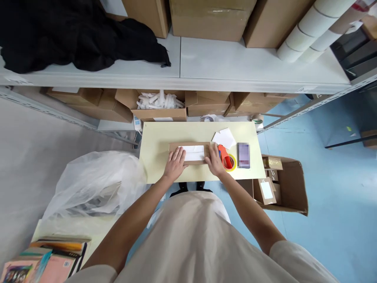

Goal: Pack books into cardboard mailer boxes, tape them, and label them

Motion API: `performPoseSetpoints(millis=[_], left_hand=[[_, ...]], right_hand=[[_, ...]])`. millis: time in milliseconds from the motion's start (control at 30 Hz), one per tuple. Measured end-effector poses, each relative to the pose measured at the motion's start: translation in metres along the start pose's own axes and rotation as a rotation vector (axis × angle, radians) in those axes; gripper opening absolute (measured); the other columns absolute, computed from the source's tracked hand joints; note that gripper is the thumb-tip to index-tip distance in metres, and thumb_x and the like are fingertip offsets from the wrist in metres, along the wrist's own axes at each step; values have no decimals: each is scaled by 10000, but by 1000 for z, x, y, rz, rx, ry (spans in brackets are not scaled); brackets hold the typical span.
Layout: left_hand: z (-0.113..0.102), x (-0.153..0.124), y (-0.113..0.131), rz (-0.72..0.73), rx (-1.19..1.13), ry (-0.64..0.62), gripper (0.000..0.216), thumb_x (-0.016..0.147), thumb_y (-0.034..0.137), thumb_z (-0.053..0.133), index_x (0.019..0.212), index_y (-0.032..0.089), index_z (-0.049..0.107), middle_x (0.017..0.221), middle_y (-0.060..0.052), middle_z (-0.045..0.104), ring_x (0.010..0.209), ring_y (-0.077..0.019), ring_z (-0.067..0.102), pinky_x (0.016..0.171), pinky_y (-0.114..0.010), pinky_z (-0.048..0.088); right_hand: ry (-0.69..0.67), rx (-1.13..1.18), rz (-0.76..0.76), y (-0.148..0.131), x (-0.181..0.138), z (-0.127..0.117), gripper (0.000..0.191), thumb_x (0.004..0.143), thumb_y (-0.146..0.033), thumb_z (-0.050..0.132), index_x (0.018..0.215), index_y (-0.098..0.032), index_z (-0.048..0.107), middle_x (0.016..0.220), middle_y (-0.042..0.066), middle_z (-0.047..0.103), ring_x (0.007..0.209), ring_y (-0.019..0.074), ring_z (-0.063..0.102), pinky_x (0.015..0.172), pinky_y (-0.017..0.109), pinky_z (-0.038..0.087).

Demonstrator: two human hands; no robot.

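Observation:
A flat brown cardboard parcel (190,147) with a white label (193,153) lies on the pale yellow table (153,145). My left hand (174,164) rests flat on the parcel's left end, fingers stretched out on the label's edge. My right hand (214,161) presses on the parcel's right end with fingers extended. An orange tape dispenser (225,156) with a yellow roll sits just right of my right hand.
A phone (243,155) and white paper slips (224,138) lie on the table's right side. An open carton (290,188) with packed parcels stands on the blue floor at right. A clear plastic bag (94,182) lies left, books (50,257) at bottom left, shelves with boxes behind.

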State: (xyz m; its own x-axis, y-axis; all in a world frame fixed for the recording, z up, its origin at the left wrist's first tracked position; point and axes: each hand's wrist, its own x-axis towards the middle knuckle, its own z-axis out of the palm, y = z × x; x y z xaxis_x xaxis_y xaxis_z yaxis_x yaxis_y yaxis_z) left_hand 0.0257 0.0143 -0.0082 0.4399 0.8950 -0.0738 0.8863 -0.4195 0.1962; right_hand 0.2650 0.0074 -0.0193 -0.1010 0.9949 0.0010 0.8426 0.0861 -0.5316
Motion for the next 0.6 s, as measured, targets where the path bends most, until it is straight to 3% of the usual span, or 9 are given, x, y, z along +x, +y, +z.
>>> performPoseSetpoints(millis=[67,133,233,300,433,533,600], left_hand=[[2,0,-1,11,-6,4,659,872,353,487,1434,69,293,1501,-180,253,1414,-295,168,1136,-485,124],[3,0,-2,13,-8,13,661,871,352,490,1435,69,292,1502,-177,251,1413,-296,170,1137,-485,122],[5,-2,-2,19,0,26,673,866,362,499,1436,71,290,1504,-173,252,1415,-294,167,1138,-482,124],[5,-4,-2,31,6,29,682,859,370,508,1436,75,293,1503,-169,259,1415,-291,167,1140,-478,133],[3,-12,-6,49,21,33,682,849,372,521,1430,83,311,1505,-162,260,1412,-289,179,1141,-470,151],[3,-21,-9,63,17,37,665,850,362,518,1427,97,322,1506,-151,261,1413,-286,175,1144,-469,147],[3,-27,-13,76,1,38,654,853,349,511,1429,105,320,1506,-148,263,1415,-282,172,1146,-470,144]], right_hand=[[61,-19,195,19,-15,-6,543,920,-457,288,1337,-125,391,1333,202,453,1291,319,355,994,490,334],[-13,-73,342,33,-26,-8,511,879,-478,385,1221,-112,489,1146,210,566,1164,350,464,925,481,375],[-175,-106,533,39,-27,-3,542,788,-489,544,1165,-102,504,1002,215,606,1014,364,552,820,453,413],[-198,-87,642,36,-21,1,552,756,-467,582,1165,-106,495,988,215,609,970,361,574,767,441,421],[-174,-56,668,31,-10,-8,348,760,-373,538,1010,-133,572,933,190,626,908,323,590,749,413,421],[-102,8,620,26,-6,-37,324,790,-407,441,934,-150,575,858,129,632,817,262,591,699,352,430],[29,179,513,14,-1,-61,355,803,-461,376,863,-163,560,763,75,611,722,216,560,630,309,421]])
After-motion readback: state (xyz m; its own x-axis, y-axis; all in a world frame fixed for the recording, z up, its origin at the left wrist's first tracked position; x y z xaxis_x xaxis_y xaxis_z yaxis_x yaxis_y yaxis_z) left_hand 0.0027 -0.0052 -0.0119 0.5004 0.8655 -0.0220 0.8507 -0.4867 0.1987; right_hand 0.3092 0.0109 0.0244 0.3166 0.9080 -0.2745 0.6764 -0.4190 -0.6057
